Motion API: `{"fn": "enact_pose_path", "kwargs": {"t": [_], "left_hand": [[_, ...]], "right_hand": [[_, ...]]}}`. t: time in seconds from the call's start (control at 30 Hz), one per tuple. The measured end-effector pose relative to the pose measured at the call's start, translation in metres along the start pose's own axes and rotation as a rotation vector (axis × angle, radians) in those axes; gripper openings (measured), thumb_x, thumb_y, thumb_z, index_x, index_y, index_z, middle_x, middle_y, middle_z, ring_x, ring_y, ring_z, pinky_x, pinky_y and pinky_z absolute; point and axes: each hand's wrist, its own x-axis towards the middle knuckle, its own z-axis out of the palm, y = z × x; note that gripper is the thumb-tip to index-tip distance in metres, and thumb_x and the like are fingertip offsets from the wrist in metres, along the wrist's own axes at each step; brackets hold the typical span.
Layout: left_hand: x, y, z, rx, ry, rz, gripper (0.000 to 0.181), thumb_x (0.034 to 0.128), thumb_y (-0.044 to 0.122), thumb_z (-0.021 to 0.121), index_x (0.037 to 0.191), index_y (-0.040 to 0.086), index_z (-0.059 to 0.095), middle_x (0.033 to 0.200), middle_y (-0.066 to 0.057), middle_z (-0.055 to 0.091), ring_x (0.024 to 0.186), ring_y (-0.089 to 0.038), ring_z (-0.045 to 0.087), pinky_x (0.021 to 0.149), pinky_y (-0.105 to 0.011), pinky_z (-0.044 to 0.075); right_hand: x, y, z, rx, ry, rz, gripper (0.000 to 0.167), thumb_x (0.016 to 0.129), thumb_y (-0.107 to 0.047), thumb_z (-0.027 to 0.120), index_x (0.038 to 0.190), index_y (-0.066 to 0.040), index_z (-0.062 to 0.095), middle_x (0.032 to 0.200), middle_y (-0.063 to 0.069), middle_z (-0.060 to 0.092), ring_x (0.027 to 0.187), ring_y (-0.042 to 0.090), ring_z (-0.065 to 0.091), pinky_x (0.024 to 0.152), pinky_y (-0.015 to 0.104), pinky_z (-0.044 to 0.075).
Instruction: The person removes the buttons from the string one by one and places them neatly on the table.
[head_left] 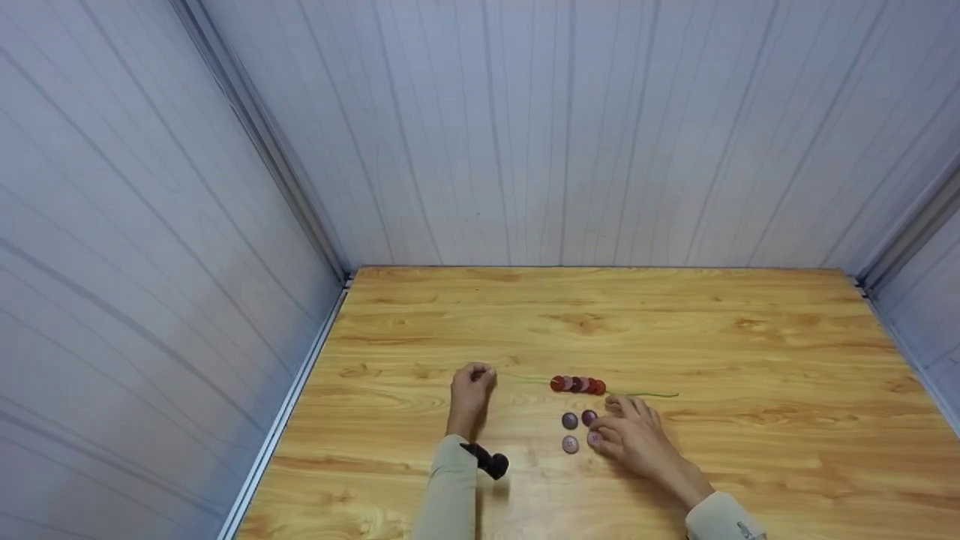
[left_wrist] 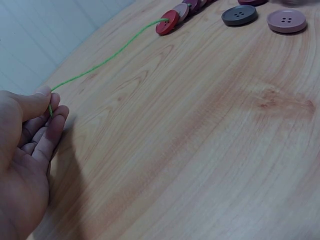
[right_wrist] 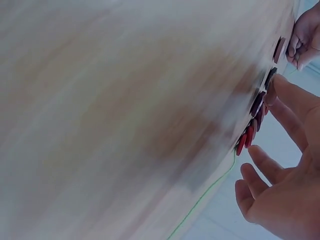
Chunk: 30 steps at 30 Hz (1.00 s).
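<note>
My left hand pinches one end of a thin green string between thumb and fingers. The string runs right to several overlapping red, pink and purple buttons strung on it, lying on the table. Past them its other end trails off to the right. Nearer me, my right hand pinches a pink button between thumb and index finger, the other fingers spread. Beside it lie a grey button, a dark purple button and another pink button.
The wood-patterned table is bounded by a pale panelled back wall and side walls. A black wrist-worn device sticks out from the left sleeve, above the table.
</note>
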Motion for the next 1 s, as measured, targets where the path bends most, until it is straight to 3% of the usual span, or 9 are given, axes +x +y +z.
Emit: {"fn": "enact_pose_path", "kwargs": {"t": [0.43, 0.73, 1.0], "left_hand": [[0.0002, -0.0004, 0.0016, 0.006, 0.009, 0.014, 0.011, 0.0919, 0.011, 0.063, 0.095, 0.001, 0.067, 0.088, -0.008, 0.065, 0.080, -0.015, 0.058, 0.072, -0.027, 0.048], [-0.0004, -0.0001, 0.0002, -0.034, -0.012, -0.017, 0.012, 0.0928, 0.013, 0.062, 0.097, 0.002, 0.067, 0.089, -0.007, 0.064, 0.081, -0.016, 0.058, 0.074, -0.028, 0.049], [0.0007, -0.0012, 0.0000, -0.024, -0.007, -0.002, 0.012, 0.0925, 0.012, 0.063, 0.096, 0.001, 0.067, 0.088, -0.008, 0.064, 0.080, -0.016, 0.058, 0.072, -0.028, 0.049]], "right_hand": [[0.0018, -0.0027, 0.0038, -0.045, -0.016, -0.018, 0.018, 0.085, -0.030, 0.072, 0.099, -0.019, 0.074, 0.136, 0.020, 0.046, 0.128, 0.040, 0.035, 0.099, 0.057, 0.027], [0.0013, -0.0016, 0.0075, -0.093, 0.039, -0.082, 0.020, 0.080, -0.025, 0.077, 0.098, -0.018, 0.072, 0.133, 0.020, 0.049, 0.124, 0.040, 0.038, 0.094, 0.057, 0.030], [0.0057, -0.0008, 0.0025, -0.001, 0.085, -0.063, 0.023, 0.081, -0.027, 0.076, 0.100, -0.015, 0.070, 0.130, 0.018, 0.052, 0.123, 0.038, 0.041, 0.095, 0.058, 0.032]]}}
